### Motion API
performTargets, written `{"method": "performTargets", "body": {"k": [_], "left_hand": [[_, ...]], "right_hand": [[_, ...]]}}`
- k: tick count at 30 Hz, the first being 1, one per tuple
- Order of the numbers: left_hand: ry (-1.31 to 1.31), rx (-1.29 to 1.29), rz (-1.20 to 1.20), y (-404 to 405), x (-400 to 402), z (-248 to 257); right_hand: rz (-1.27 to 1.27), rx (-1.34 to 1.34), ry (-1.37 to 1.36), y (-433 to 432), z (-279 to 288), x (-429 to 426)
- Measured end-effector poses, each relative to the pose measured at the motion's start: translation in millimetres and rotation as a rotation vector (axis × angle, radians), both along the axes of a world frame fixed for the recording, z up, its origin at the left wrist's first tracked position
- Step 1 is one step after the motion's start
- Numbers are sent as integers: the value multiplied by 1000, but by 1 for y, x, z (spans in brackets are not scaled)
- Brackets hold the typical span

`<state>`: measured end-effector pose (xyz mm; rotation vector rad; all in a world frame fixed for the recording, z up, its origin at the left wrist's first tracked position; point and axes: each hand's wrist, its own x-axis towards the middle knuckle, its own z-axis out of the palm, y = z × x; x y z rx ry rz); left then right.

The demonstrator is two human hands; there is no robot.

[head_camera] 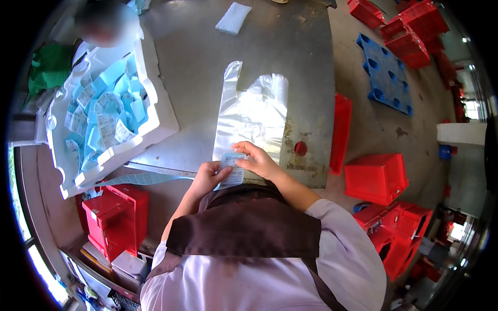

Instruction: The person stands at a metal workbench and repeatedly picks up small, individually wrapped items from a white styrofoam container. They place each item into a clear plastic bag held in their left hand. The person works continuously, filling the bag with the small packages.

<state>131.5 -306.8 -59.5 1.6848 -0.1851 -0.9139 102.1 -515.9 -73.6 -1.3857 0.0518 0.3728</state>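
Before my apron, my left hand (208,178) pinches a strip of printed labels on pale blue backing paper (234,179) between thumb and fingers. My right hand (257,160) has its thumb and fingertips at the strip's upper right edge. A tail of blue backing (148,179) runs off to the left along the table's edge. Just beyond my hands a clear plastic carrier bag (253,116) lies flat, its handles pointing away from me. To the left, a white foam box (157,116) holds a loose heap of label strips (105,109).
A white foam net sleeve (233,18) lies far back on the metal table (186,58). Red crates (375,177) stand on the floor at right, more red crates (116,217) at lower left. A blue pallet (385,74) lies at right. Someone's blurred head is beyond the foam box.
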Motion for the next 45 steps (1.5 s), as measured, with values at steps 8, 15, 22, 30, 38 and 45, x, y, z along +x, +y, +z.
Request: {"method": "performTargets", "body": {"k": [8, 15, 22, 30, 38, 45], "left_hand": [[-182, 0, 160, -9, -27, -17], [-448, 136, 247, -29, -13, 10], [-475, 231, -1, -31, 11, -34], [-622, 354, -76, -41, 2, -45], [-621, 284, -9, -44, 0, -49], [-618, 252, -37, -42, 1, -47]], "right_hand": [[14, -311, -70, 10, 9, -22], [-180, -501, -374, 9, 12, -12], [-357, -889, -555, -39, -17, 51], [49, -1434, -116, -76, -12, 152], [-122, -1267, -667, -61, -9, 79], [-188, -1218, -782, -40, 4, 52]]}}
